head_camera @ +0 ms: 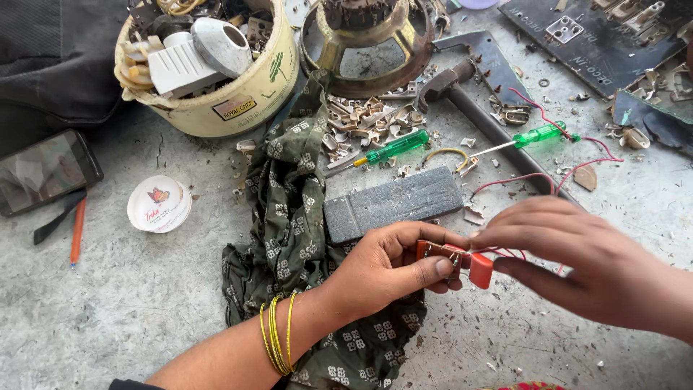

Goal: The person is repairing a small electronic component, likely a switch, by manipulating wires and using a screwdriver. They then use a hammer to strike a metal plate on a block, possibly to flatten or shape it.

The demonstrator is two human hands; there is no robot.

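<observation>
My left hand grips a small orange-red electrical part with metal terminals, thumb on top. My right hand pinches the thin red wires where they meet that part and touches a second orange piece beside it. The wires loop away over the floor toward a green-handled screwdriver. Yellow bangles circle my left wrist. Both hands hover just above a grey concrete floor, in front of a dark grey rectangular block.
A green patterned cloth lies under my left arm. Behind are a second green screwdriver, a hammer, small metal scraps, a round metal frame, a cream tub of parts, a white lid, a phone, and dark boards.
</observation>
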